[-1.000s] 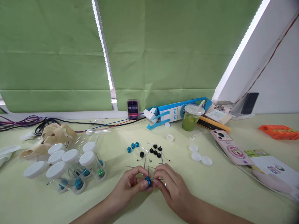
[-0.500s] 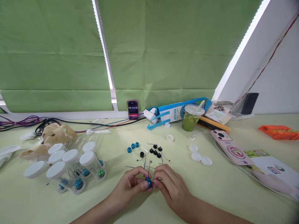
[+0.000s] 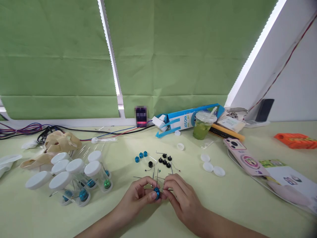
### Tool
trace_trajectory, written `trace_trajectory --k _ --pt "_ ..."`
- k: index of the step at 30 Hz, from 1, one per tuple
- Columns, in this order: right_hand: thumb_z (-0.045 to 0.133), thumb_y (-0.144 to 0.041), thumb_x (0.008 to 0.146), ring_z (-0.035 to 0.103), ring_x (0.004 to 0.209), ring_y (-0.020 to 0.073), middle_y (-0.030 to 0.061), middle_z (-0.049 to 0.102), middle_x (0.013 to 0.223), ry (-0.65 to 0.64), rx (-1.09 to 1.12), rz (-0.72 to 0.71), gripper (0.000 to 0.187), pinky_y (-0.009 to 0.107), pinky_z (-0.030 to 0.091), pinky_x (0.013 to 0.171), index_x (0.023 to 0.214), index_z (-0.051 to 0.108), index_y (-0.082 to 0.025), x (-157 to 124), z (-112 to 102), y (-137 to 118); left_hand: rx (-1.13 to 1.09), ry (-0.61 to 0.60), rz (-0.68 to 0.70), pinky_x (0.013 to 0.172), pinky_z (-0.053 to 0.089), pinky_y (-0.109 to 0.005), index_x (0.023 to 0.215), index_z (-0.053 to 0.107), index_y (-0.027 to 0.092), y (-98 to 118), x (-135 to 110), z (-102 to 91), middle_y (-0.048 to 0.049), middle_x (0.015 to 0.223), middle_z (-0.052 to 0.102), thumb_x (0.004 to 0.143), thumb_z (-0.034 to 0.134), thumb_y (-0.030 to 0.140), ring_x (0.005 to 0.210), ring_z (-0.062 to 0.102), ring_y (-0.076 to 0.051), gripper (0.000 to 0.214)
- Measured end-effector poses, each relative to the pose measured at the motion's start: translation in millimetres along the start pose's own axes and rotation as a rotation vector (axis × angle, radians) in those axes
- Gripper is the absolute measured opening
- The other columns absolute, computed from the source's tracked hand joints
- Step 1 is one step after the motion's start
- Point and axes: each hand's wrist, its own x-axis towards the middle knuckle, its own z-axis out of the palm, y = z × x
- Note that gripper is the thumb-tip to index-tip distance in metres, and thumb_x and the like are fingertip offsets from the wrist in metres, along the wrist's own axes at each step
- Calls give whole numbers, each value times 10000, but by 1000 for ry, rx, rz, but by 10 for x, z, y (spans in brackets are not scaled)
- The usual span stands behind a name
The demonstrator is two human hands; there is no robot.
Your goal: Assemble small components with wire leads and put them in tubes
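My left hand (image 3: 137, 196) pinches a small blue knob (image 3: 157, 192) between thumb and fingers, low at the table's middle. My right hand (image 3: 182, 197) is closed against the knob's right side, fingertips gripping a thin metal pin (image 3: 169, 189) that meets the knob. Just beyond my hands lie several loose metal pins (image 3: 154, 170), three blue knobs (image 3: 141, 155) and several black knobs (image 3: 164, 159) on the pale green table (image 3: 230, 201).
Clear vials with white caps (image 3: 74, 178) lie at the left, holding blue and green knobs. Loose white caps (image 3: 212, 166) sit right of centre. A green drink cup (image 3: 203, 124), a blue carton (image 3: 183, 120), a pink phone (image 3: 244, 157), papers and cables (image 3: 29, 129) ring the table.
The blue knob has shifted very slightly in my fingers; otherwise both hands stay where they were.
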Motion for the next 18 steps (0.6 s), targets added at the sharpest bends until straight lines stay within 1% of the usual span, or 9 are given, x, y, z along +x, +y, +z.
trace_trajectory --k 10,18 --pt "381 -118 872 491 790 163 57 509 835 -11 -9 -3 105 290 430 680 859 469 -175 -12 -14 -18 17 26 -8 745 429 -286 849 581 141 3 -21 19 -44 782 620 766 606 201 775 591 -156 106" --pt "373 -119 876 479 780 166 61 506 830 -5 4 -10 108 295 427 666 854 462 -176 -5 -8 -21 30 9 -8 714 416 -257 849 578 137 2 -17 12 -42 754 622 774 600 205 747 573 -136 103"
